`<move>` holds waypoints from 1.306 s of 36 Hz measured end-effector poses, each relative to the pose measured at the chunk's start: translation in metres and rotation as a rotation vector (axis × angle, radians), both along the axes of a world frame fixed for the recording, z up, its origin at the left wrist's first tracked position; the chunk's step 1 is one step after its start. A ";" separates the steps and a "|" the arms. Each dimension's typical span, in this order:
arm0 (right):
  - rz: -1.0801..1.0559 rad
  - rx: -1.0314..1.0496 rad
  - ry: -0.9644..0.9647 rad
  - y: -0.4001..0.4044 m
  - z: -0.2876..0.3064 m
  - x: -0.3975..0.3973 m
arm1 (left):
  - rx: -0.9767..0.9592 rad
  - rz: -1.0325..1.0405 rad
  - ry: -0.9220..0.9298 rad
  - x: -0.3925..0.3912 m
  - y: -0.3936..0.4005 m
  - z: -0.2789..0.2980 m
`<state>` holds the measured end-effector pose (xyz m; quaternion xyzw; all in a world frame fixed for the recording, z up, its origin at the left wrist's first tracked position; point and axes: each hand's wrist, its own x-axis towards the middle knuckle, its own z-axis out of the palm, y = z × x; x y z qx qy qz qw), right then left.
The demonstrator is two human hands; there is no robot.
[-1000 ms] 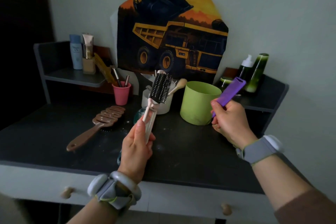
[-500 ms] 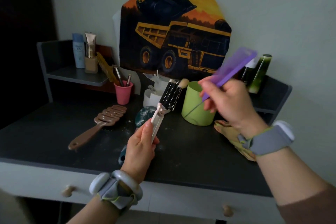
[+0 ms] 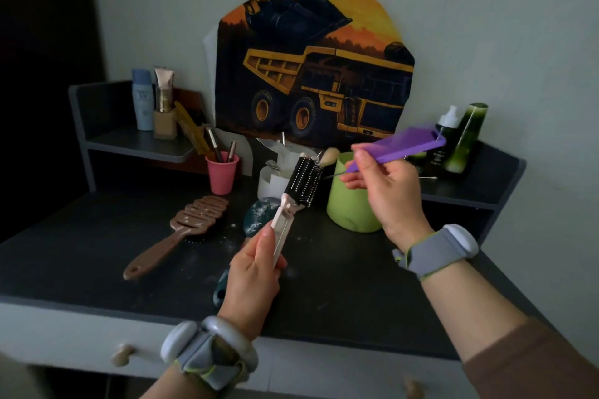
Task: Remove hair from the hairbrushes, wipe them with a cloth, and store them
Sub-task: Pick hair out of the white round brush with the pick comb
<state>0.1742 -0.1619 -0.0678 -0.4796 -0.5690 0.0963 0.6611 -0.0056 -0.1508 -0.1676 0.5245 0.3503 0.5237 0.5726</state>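
The dark worktop (image 3: 340, 272) runs wide in front of the person, with a truck picture (image 3: 311, 68) propped against the wall behind it. A green tub (image 3: 348, 204) stands toward the right, probably there to catch what comes off. A brown paddle brush (image 3: 181, 230) lies flat on the left, well apart from both hands, seemingly waiting its turn.

The left hand (image 3: 252, 272) holds a round brush (image 3: 301, 188) up off the worktop, fingers curled about the lower end of its pale handle. The black bristle head sticks up and away from that grip, tilted to the right, just beside the tub's rim. Holding it low like this leaves the whole bristle head free to be worked on.

The right hand (image 3: 385, 191) pinches a purple tail comb (image 3: 398, 147) near where the thin metal tail begins, the toothed part pointing up and right. The tail points left, its tip at the bristles, and I'd judge it is meant to hook hair out.
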 end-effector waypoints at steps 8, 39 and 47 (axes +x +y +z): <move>-0.146 0.131 0.008 0.002 0.002 0.010 | 0.063 -0.008 0.062 0.000 -0.002 -0.001; -0.246 0.430 -0.142 -0.055 0.058 0.006 | 0.172 0.165 0.452 0.009 -0.003 -0.002; -0.160 0.160 -0.095 -0.027 0.019 0.014 | 0.157 0.182 0.264 0.002 -0.010 -0.001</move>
